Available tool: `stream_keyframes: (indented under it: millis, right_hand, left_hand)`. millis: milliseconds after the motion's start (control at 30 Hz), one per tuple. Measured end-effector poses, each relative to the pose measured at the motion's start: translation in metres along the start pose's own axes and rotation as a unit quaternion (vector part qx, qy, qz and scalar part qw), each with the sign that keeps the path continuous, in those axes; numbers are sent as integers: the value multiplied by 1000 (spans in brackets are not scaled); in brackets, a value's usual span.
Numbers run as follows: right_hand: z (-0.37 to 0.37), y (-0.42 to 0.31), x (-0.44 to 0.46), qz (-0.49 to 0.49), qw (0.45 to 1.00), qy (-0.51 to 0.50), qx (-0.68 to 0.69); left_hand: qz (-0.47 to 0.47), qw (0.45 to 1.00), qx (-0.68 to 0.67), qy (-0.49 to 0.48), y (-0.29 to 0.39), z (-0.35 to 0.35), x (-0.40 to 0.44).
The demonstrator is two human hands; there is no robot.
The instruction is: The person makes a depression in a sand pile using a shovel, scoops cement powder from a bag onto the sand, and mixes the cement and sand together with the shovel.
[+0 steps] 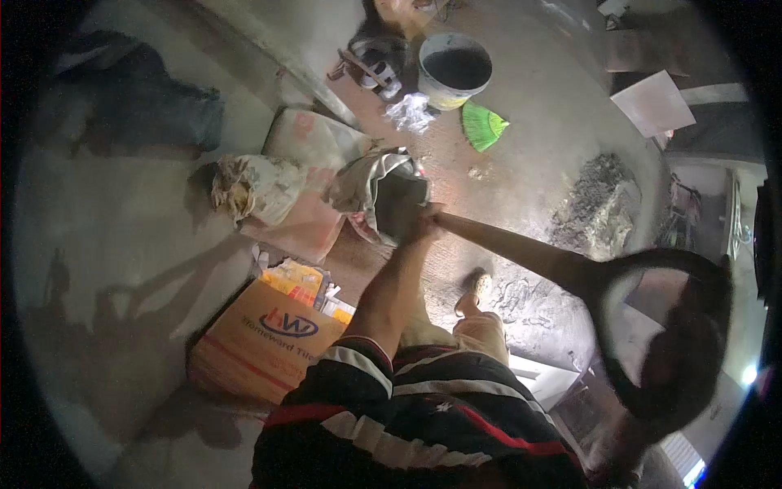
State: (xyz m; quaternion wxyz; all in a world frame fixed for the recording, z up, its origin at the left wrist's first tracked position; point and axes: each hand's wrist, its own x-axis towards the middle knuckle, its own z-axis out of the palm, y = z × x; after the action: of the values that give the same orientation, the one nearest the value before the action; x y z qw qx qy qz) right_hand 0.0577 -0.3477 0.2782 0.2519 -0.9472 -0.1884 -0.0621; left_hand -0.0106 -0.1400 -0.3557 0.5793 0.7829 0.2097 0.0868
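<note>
My left hand (429,222) is closed round the shaft of a shovel (513,248), low down near the mouth of an open bag (366,191). The bag lies on its side and grey powder shows inside; I cannot make out the shovel's blade there. The shovel's D-shaped handle rises close to the camera on the right. My right hand (672,359), dark and in shadow, is wrapped at that handle's grip.
A cardboard box (269,342) stands at lower left beside stacked sacks (318,138). Farther off are a bucket (456,73), a green broom head (483,126) and crumpled plastic (410,112). A rubble heap (599,204) lies to the right, below a white tile (654,104).
</note>
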Motion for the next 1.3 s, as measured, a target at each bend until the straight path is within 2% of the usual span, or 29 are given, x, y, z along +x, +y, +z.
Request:
stream_keyframes:
  millis: [33,67,133,167,233,267,300,333,367,433,467,500,533,600,633,700,733,767,833,867,967,1000,1033,1100,1167,1200,1300]
  right_hand:
    - [24,-7,-1,36,992,6,118]
    - [40,-7,-2,70,971,12,230]
    - [49,7,2,134,908,25,396]
    - [44,16,3,165,883,22,438]
    - [23,43,-3,222,861,-8,457]
    - [10,56,-10,255,864,-30,433]
    - [-6,72,-21,305,883,-76,350]
    - [-24,109,-39,367,885,-95,270]
    - [-36,137,-60,433,872,-116,195]
    - [-29,148,-79,486,866,-52,107]
    - [-12,157,-93,487,872,49,31]
    - [-6,154,-99,491,869,60,28]
    - [-10,158,-93,446,893,62,11]
    - [-4,142,-73,369,927,65,-26]
    - [1,139,-60,379,922,66,-35]
    - [1,143,-35,397,917,42,-5]
    - [4,141,-23,396,917,44,-13]
    - [6,140,-16,380,924,41,13]
    - [5,143,2,364,930,44,35]
    - [5,144,7,357,933,29,27]
    - [13,168,11,355,934,28,7]
    - [18,180,11,354,934,38,17]
    - [20,192,10,351,935,45,26]
    - [15,202,7,352,935,36,-1]
    - [13,191,5,337,940,30,-51]
    - [9,187,7,376,926,3,-26]
    - [19,197,7,369,929,27,4]
  left_hand:
    - [-94,994,-26,-53,-40,-4,15]
    - [-108,991,-47,-64,-54,-5,24]
    - [-25,998,-38,-40,-56,-1,20]
    - [24,999,-35,-31,-52,6,12]
    - [114,987,-117,-4,-23,15,4]
    - [-195,889,-390,-138,-27,36,14]
    - [-524,633,-567,-48,-35,59,23]
    - [-623,562,-538,77,-8,75,22]
    - [-632,559,-525,112,30,74,14]
    - [-646,563,-508,79,24,95,6]
    - [-656,571,-487,80,16,103,9]
    - [-661,580,-469,84,5,111,6]
    - [-659,584,-467,81,-5,114,6]
    - [-531,610,-587,-25,-37,106,7]
    - [-541,606,-582,-34,-48,107,13]
    - [-589,610,-529,37,-65,117,28]
    - [-541,614,-572,59,-74,122,26]
    - [-543,612,-573,51,-99,124,26]
    - [-552,602,-574,-48,-133,129,38]
    - [-534,597,-599,1,-114,127,40]
    - [-562,593,-577,6,-96,128,53]
    - [-538,637,-552,-7,-78,125,54]
    - [-541,634,-553,-10,-77,129,53]
    - [-551,617,-562,-6,-80,130,55]
    - [-555,557,-618,5,-149,155,40]
    - [-558,525,-643,10,-166,161,36]
    - [-557,566,-604,70,-85,128,46]
